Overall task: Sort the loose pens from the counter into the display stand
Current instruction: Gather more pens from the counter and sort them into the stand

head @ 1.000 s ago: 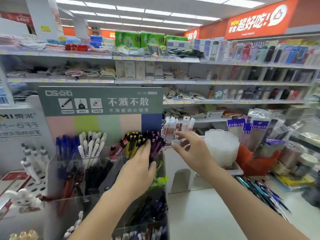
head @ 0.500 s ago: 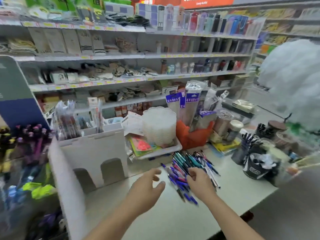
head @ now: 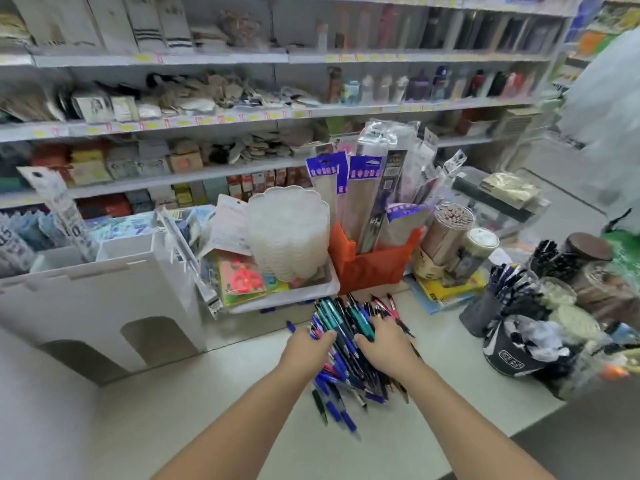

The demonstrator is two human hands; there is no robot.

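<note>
— On the pale counter (head: 207, 410), where is your pile of loose blue, teal and black pens (head: 349, 344)?

— Straight ahead of you, just in front of the white plastic tray (head: 311, 292) and the orange plastic bin (head: 367, 268).

— And your hands?

— Your left hand (head: 306, 353) lies on the pile's left edge, thumb curled in against the pens; whether it grasps any, I cannot tell. Your right hand (head: 384, 344) lies on top of the pile, fingers bent down over the pens, and its grip is just as unclear.

— What stands at your left?

— A white cardboard box with arched cut-outs (head: 104, 306), well apart from the pens.
</note>
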